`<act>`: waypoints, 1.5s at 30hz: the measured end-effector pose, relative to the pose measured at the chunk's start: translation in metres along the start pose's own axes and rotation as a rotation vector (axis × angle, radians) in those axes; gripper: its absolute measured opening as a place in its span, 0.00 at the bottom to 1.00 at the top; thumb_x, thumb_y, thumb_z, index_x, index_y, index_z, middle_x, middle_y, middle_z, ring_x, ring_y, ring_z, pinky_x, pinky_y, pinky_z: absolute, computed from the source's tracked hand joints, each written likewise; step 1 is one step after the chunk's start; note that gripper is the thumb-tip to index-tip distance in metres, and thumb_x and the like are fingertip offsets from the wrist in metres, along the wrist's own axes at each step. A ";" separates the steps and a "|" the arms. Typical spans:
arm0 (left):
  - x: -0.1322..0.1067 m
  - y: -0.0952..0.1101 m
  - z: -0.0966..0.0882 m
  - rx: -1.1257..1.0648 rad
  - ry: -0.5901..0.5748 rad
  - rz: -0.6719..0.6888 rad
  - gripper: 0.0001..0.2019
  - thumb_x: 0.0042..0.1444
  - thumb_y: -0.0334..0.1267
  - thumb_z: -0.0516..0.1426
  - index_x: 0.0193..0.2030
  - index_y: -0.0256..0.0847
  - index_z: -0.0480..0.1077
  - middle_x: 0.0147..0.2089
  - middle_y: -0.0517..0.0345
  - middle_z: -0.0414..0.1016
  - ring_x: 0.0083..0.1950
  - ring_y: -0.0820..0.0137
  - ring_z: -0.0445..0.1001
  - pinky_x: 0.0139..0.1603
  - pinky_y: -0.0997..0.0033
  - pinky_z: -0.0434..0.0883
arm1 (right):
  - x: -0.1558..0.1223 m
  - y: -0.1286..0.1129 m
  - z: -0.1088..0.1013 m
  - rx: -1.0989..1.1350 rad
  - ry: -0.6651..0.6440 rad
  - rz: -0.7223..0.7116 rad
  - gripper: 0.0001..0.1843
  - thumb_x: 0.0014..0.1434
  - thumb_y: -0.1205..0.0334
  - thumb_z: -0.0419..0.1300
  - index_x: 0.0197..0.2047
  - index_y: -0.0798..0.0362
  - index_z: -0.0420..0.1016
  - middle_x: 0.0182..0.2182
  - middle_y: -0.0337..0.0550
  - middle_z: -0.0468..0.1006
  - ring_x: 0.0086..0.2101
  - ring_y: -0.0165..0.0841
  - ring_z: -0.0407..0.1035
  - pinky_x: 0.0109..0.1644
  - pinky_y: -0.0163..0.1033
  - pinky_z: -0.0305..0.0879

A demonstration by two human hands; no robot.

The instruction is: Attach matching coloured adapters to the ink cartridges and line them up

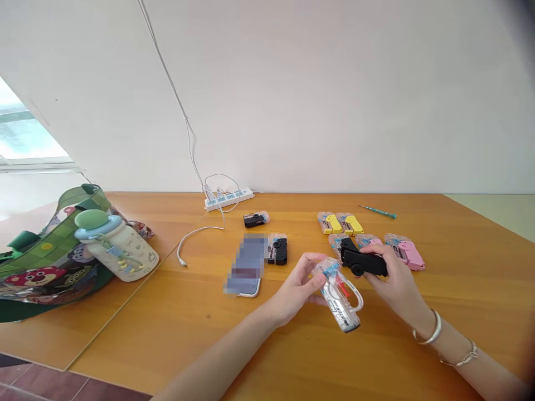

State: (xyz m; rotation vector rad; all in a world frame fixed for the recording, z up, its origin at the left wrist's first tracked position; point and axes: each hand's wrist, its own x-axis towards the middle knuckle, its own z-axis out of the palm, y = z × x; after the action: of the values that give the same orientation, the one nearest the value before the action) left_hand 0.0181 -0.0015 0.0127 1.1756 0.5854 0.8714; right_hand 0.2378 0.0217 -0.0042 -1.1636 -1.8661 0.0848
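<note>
My left hand is closed around a clear plastic toy water gun, tilted, with a white curved tube, a red part inside and "WATER" lettering on its side. In my right hand, fingers and thumb grip a black plastic casing with a round hinge, held just right of the clear piece and apart from it. Behind the right hand lie pink-and-clear toy guns, partly covered by the hand and casing. Farther back are two yellow-and-clear ones. A black-and-clear one rests beyond my left hand, another behind it.
A phone with a blurred screen lies left of the hands. At the wall sit a white power strip and a cable. A bottle leans by a green bag. A teal screwdriver lies back right.
</note>
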 end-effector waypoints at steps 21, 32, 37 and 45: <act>0.000 -0.005 -0.009 1.125 0.100 0.135 0.09 0.49 0.32 0.55 0.39 0.43 0.71 0.38 0.60 0.77 0.43 0.64 0.68 0.46 0.65 0.64 | -0.008 -0.014 0.011 0.008 -0.243 -0.010 0.12 0.50 0.67 0.54 0.40 0.48 0.67 0.35 0.41 0.78 0.36 0.37 0.74 0.38 0.39 0.71; 0.002 -0.007 -0.002 1.121 0.231 0.172 0.07 0.45 0.30 0.58 0.33 0.42 0.68 0.38 0.57 0.75 0.42 0.62 0.69 0.44 0.63 0.65 | -0.012 -0.024 0.015 -0.007 -0.210 -0.051 0.13 0.43 0.71 0.53 0.34 0.47 0.59 0.25 0.34 0.73 0.24 0.32 0.70 0.28 0.35 0.67; 0.014 -0.032 -0.017 1.222 0.055 0.225 0.09 0.55 0.38 0.52 0.25 0.40 0.67 0.37 0.55 0.78 0.38 0.64 0.71 0.40 0.67 0.65 | -0.008 -0.029 0.015 -0.003 -0.233 -0.080 0.14 0.41 0.72 0.54 0.33 0.48 0.60 0.27 0.34 0.72 0.27 0.32 0.69 0.30 0.33 0.66; 0.017 -0.039 -0.020 1.294 0.189 0.275 0.15 0.59 0.39 0.47 0.24 0.40 0.68 0.27 0.56 0.75 0.32 0.67 0.71 0.38 0.68 0.62 | -0.011 -0.021 0.015 -0.129 0.024 -0.181 0.16 0.44 0.73 0.56 0.32 0.48 0.53 0.26 0.33 0.68 0.25 0.28 0.66 0.27 0.31 0.65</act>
State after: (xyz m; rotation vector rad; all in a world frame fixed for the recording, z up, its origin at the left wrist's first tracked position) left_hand 0.0223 0.0182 -0.0298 2.3881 1.2440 0.8152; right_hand 0.2143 0.0077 -0.0098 -1.0708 -1.9702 -0.1530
